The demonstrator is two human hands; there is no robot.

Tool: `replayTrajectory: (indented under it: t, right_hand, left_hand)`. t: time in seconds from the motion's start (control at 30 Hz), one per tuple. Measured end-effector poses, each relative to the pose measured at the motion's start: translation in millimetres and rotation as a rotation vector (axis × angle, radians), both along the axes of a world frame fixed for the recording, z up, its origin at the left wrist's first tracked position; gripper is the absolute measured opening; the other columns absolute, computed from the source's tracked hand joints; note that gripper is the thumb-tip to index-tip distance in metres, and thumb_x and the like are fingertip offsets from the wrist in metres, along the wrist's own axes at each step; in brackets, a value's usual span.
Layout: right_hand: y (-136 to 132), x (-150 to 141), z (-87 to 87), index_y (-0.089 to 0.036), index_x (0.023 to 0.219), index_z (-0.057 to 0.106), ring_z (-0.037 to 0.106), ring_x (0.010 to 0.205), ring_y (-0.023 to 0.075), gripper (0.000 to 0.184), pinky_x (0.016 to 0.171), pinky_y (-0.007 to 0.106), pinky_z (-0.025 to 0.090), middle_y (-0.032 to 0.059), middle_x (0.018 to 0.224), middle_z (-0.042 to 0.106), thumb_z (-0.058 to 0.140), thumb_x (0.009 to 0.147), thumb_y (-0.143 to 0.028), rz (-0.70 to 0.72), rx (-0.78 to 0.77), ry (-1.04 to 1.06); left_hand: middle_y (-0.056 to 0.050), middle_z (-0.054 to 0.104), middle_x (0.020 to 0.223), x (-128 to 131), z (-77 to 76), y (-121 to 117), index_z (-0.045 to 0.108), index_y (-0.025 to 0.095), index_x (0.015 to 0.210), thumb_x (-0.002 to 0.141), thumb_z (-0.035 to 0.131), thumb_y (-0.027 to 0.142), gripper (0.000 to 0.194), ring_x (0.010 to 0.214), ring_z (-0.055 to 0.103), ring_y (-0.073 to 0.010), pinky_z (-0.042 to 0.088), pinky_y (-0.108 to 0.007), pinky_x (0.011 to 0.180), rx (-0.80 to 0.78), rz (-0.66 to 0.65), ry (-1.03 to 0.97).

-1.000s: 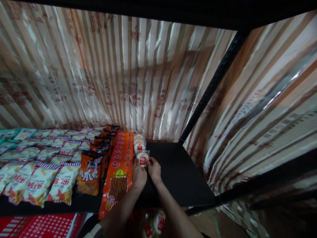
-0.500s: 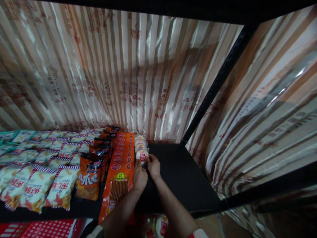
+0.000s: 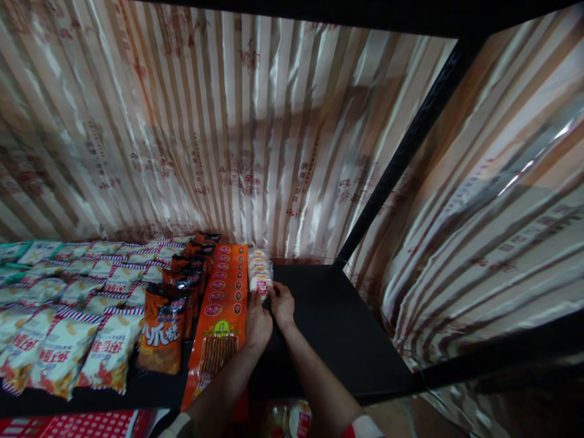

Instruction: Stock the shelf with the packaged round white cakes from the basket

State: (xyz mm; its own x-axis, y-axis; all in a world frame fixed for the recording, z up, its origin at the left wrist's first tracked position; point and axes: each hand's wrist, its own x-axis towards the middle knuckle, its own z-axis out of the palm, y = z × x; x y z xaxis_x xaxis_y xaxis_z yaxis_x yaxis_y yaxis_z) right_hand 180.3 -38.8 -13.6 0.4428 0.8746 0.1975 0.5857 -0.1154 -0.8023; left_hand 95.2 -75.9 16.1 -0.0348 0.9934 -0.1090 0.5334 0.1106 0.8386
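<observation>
A small clear-wrapped white snack packet (image 3: 261,286) with a red label is at the front of a short row of similar white packets (image 3: 260,260) on the black shelf (image 3: 328,328). My left hand (image 3: 259,322) is closed on its near left edge, the fingertips partly hidden. From the right, my right hand (image 3: 281,304) pinches the same packet with its fingers. Just left of my left hand lies a long stack of orange snack packs (image 3: 223,304), the front one with brown sticks showing through a window.
Orange-and-black snack bags (image 3: 162,331) and several rows of white snack bags (image 3: 109,347) fill the shelf's left side. A black post (image 3: 401,146) rises at the back right corner. Striped, wrinkled sheeting (image 3: 274,121) hangs behind. Below the front edge are more white packets (image 3: 298,420) and a red basket (image 3: 86,424).
Both hands remain at the front packet with almost no movement. The view has shifted very slightly.
</observation>
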Motion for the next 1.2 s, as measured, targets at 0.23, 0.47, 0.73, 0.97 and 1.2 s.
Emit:
replayTrajectory:
  t: [0.23, 0.47, 0.73, 0.97, 1.2]
  right_hand:
    - [1, -1, -4.9, -0.016, 0.094, 0.066, 0.059, 0.078, 0.0174, 0.033, 0.072, 0.027, 0.045, 0.0074, 0.086, 0.063, 0.044, 0.079, -0.036, -0.018, 0.010, -0.040]
    - [-1, -4, -3.5, -0.016, 0.096, 0.065, 0.058, 0.078, 0.0187, 0.037, 0.071, 0.027, 0.045, 0.0085, 0.086, 0.061, 0.040, 0.081, -0.039, -0.022, -0.024, -0.094]
    - [-4, -9, -1.9, -0.014, 0.107, 0.060, 0.055, 0.091, 0.0212, 0.040, 0.080, 0.029, 0.042, 0.0118, 0.098, 0.060, 0.038, 0.082, -0.035, -0.053, -0.027, -0.146]
    - [-4, -9, -3.4, -0.015, 0.109, 0.060, 0.054, 0.094, 0.0216, 0.040, 0.082, 0.030, 0.040, 0.0112, 0.102, 0.061, 0.037, 0.083, -0.034, -0.037, -0.038, -0.199]
    - [-5, -11, -2.1, -0.015, 0.109, 0.060, 0.053, 0.094, 0.0213, 0.040, 0.083, 0.030, 0.040, 0.0105, 0.101, 0.062, 0.036, 0.084, -0.034, -0.040, -0.027, -0.188]
  left_hand:
    - [-0.013, 0.033, 0.141, 0, -5.3, 3, 0.042, 0.007, 0.129, 0.072, 0.036, -0.001, 0.057, 0.131, 0.028, -0.0189, 0.023, -0.029, 0.110, 0.005, -0.001, -0.009]
    - [-0.015, 0.032, 0.141, -1, -4.8, 3, 0.041, 0.005, 0.129, 0.072, 0.036, 0.000, 0.057, 0.131, 0.028, -0.0199, 0.024, -0.030, 0.109, -0.005, -0.008, -0.012]
    - [-0.010, 0.034, 0.141, 1, -6.8, 3, 0.043, 0.011, 0.129, 0.071, 0.037, -0.001, 0.059, 0.131, 0.029, -0.0184, 0.024, -0.029, 0.109, 0.018, 0.008, -0.020]
    - [-0.013, 0.032, 0.141, 3, -11.1, 4, 0.043, 0.007, 0.128, 0.071, 0.037, -0.002, 0.057, 0.131, 0.028, -0.0190, 0.024, -0.028, 0.109, 0.031, -0.001, 0.016]
    - [-0.014, 0.033, 0.141, 3, -13.1, 6, 0.045, 0.007, 0.125, 0.073, 0.037, -0.002, 0.054, 0.131, 0.028, -0.0190, 0.024, -0.029, 0.109, 0.052, -0.003, 0.026]
